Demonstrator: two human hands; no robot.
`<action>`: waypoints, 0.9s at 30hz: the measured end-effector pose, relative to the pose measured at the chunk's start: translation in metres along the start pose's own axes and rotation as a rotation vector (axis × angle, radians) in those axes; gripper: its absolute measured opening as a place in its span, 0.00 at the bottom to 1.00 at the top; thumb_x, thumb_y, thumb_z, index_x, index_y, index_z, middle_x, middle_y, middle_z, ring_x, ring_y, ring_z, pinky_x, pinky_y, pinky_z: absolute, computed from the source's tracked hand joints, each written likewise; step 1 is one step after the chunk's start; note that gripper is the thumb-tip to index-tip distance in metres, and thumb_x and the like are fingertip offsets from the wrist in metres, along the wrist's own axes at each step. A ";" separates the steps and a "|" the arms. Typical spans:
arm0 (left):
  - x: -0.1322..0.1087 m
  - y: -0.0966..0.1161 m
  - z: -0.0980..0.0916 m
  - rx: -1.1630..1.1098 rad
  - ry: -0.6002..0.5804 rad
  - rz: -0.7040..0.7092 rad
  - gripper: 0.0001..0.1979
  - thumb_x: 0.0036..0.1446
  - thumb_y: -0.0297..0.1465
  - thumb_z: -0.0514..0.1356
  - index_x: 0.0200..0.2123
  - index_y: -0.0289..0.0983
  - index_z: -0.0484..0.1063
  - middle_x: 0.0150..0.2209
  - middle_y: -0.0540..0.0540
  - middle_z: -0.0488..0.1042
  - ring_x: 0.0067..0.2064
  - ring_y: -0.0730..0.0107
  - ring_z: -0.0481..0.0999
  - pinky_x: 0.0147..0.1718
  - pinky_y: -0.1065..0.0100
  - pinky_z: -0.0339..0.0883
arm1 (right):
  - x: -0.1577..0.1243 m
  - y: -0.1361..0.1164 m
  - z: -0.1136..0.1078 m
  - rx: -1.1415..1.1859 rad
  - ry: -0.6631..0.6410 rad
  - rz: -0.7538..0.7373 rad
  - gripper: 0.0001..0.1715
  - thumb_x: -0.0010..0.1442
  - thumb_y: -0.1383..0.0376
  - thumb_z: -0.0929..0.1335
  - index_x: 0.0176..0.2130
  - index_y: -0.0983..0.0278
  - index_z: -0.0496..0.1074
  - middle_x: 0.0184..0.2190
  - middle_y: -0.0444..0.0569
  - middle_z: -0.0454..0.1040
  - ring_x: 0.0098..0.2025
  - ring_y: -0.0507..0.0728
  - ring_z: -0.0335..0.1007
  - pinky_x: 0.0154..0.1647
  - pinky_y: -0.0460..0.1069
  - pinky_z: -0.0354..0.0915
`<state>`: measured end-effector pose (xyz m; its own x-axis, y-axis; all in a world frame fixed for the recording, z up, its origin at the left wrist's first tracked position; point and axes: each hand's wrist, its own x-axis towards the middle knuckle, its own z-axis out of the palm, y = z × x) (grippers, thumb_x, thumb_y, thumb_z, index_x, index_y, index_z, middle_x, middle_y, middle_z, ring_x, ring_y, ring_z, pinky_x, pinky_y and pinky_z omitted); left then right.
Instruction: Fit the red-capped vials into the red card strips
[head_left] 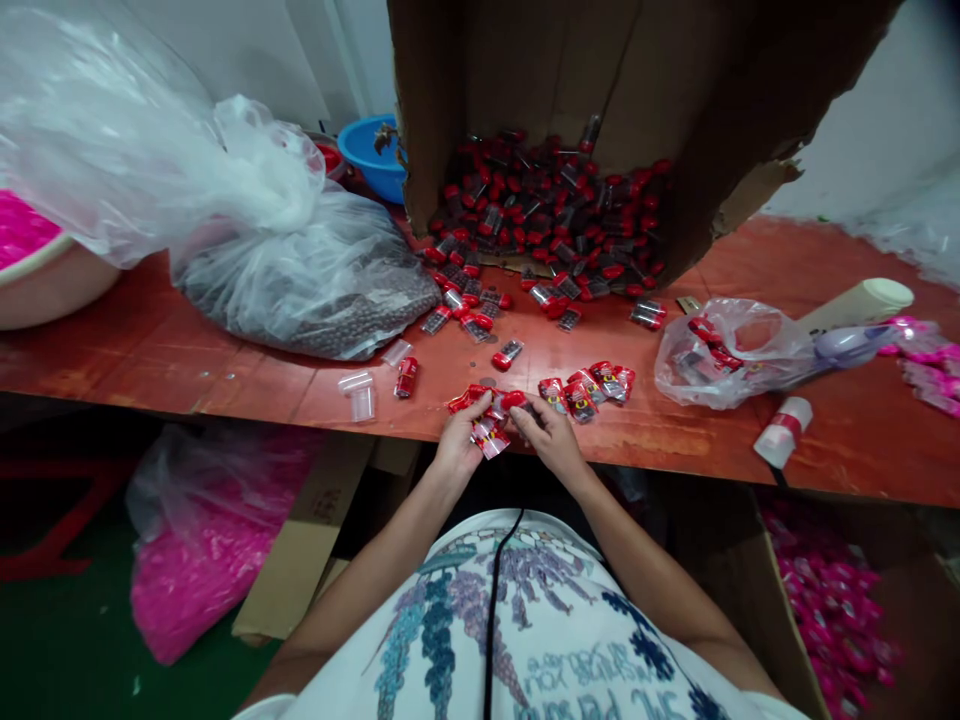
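At the table's front edge my left hand (460, 437) is closed on a small red printed packet (490, 440), which hangs below its fingers. My right hand (553, 440) pinches a small red-capped container (514, 399) close beside that packet. More red wrappers (466, 398) lie by my left fingertips. To the right of my right hand rests a group of printed red packets (581, 395). One clear container with red ends (508, 354) lies just beyond my hands. A red wrapped container (406, 377) and clear plastic pieces (361, 398) are off to the left.
A tipped cardboard box (427, 110) spills many red-capped containers (555, 215) onto the red table (300, 385). At left sits a clear bag of dark beads (315, 280); at right are a small plastic bag (731, 355) and a white-and-red roll (783, 432). Pink items fill a bag (210, 550) below.
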<state>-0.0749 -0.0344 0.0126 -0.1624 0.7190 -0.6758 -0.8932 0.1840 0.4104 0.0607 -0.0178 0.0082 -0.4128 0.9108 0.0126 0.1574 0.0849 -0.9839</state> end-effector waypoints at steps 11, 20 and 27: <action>-0.011 -0.005 -0.005 0.207 -0.098 0.287 0.13 0.36 0.28 0.71 0.28 0.33 0.73 0.24 0.49 0.76 0.24 0.70 0.76 0.27 0.68 0.71 | -0.005 0.006 -0.001 0.178 -0.117 0.104 0.25 0.57 0.56 0.67 0.53 0.61 0.68 0.36 0.45 0.75 0.34 0.54 0.69 0.32 0.47 0.66; -0.019 -0.004 -0.004 0.341 -0.262 0.360 0.18 0.34 0.25 0.72 0.33 0.34 0.74 0.27 0.51 0.76 0.28 0.71 0.75 0.32 0.67 0.71 | -0.007 0.013 -0.009 0.010 -0.043 0.009 0.17 0.53 0.56 0.70 0.41 0.61 0.67 0.31 0.44 0.74 0.33 0.54 0.71 0.34 0.47 0.65; -0.021 -0.008 -0.004 0.393 -0.244 0.390 0.15 0.33 0.25 0.72 0.28 0.33 0.74 0.24 0.50 0.75 0.26 0.72 0.74 0.31 0.70 0.70 | -0.010 0.006 -0.010 -0.017 0.007 -0.017 0.15 0.54 0.57 0.70 0.40 0.61 0.70 0.33 0.45 0.75 0.35 0.56 0.72 0.37 0.49 0.66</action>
<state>-0.0661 -0.0532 0.0210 -0.3045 0.9075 -0.2893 -0.5578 0.0764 0.8265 0.0749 -0.0228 0.0036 -0.4095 0.9118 0.0303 0.1655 0.1069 -0.9804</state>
